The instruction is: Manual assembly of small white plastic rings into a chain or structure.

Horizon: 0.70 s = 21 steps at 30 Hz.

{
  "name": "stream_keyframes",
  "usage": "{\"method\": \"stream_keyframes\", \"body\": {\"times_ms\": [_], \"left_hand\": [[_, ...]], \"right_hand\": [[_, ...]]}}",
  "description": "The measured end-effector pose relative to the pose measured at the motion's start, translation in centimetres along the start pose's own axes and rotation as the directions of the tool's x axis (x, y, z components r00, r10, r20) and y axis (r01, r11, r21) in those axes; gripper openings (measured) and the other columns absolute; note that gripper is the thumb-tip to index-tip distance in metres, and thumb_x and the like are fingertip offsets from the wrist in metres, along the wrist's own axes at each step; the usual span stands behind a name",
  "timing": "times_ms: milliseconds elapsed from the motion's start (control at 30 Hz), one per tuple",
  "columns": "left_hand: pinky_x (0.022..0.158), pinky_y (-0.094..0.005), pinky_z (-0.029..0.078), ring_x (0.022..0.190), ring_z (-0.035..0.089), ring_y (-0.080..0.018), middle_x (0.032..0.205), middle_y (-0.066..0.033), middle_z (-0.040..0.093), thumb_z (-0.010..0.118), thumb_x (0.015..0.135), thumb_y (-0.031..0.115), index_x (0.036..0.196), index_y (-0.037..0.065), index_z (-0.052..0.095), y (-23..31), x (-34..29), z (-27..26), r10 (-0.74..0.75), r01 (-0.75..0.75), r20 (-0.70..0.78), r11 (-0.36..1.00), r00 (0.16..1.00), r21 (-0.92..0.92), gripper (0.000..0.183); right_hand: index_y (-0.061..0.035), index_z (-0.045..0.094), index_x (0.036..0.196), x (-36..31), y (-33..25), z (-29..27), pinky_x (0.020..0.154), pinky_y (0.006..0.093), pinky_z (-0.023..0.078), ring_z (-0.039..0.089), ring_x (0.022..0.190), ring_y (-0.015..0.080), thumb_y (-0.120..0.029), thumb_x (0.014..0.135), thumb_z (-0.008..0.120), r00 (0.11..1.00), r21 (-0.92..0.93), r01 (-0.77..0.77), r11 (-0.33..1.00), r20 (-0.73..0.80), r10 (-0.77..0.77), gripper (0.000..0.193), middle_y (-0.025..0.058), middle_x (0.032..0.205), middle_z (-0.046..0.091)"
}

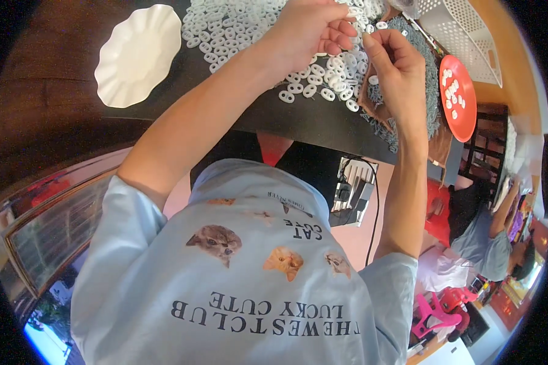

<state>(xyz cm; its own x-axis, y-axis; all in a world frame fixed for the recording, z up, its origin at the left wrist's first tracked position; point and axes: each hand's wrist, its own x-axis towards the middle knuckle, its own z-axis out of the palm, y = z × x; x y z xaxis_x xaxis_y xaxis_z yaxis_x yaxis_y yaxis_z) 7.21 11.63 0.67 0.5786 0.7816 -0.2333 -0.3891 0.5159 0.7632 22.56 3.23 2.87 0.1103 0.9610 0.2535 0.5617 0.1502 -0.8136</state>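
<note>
White oval plastic pieces (pixel 231 33), each with two holes, lie in a wide, loose heap on the dark table. Over the heap, my left hand (pixel 307 36) is closed, its thumb and forefinger pinched around what looks like one white oval piece (pixel 351 12); the other fingers curl below. To its right, my right hand (pixel 399 70) is closed in a pinch, thumb against forefinger. What sits between those fingertips is too small to make out. Behind and beside this hand spreads a pile of small grey pieces (pixel 432 91) on brown cloth (pixel 374 109).
A white wavy-edged dish (pixel 137 58) stands on the table at the left. Right of the grey pile is a red plate (pixel 466 118) holding several white pieces. A white perforated basket (pixel 463 36) stands at the far right. Another person (pixel 490 237) is in the background at right.
</note>
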Motion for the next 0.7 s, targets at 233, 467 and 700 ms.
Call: {"method": "stream_keyframes", "body": {"times_ms": [233,467,700], "left_hand": [[0.044,-0.022,0.04,0.05,0.051,-0.0107,0.067,-0.0051,0.056,0.057,0.09,0.02,0.082,0.002,0.057,1.3,0.5,0.5,0.063,-0.06,-0.016,0.989,0.998,0.137,0.019],[0.043,-0.0232,0.038,0.047,0.048,-0.0095,0.061,-0.0038,0.054,0.058,0.088,0.021,0.074,0.003,0.058,0.5,0.8,0.0,-0.012,0.002,0.04,0.972,0.999,0.235,0.023],[0.044,-0.0228,0.035,0.052,0.051,-0.0083,0.07,-0.0046,0.061,0.061,0.087,0.021,0.075,0.005,0.061,-0.3,0.0,0.9,0.041,-0.049,0.053,0.984,0.998,0.17,0.021]], "right_hand": [[-0.0006,0.06,0.089,0.9,-0.8,0.1,0.055,0.02,0.036,0.043,0.065,0.0025,-0.017,0.094,0.059,1.0,-0.021,-0.011,1.0,-0.022,0.01,0.017,-0.0053,0.071,0.051],[0.002,0.061,0.089,1.4,-1.3,-0.2,0.055,0.0313,0.043,0.052,0.058,0.0146,-0.017,0.089,0.059,0.996,-0.107,0.013,0.994,-0.081,-0.022,0.019,0.0122,0.067,0.058],[0.0018,0.061,0.089,-0.1,-1.5,-1.0,0.056,0.0313,0.044,0.053,0.058,0.0168,-0.014,0.088,0.059,0.993,-0.115,0.046,0.992,-0.107,-0.058,0.016,0.0117,0.067,0.059]]}}
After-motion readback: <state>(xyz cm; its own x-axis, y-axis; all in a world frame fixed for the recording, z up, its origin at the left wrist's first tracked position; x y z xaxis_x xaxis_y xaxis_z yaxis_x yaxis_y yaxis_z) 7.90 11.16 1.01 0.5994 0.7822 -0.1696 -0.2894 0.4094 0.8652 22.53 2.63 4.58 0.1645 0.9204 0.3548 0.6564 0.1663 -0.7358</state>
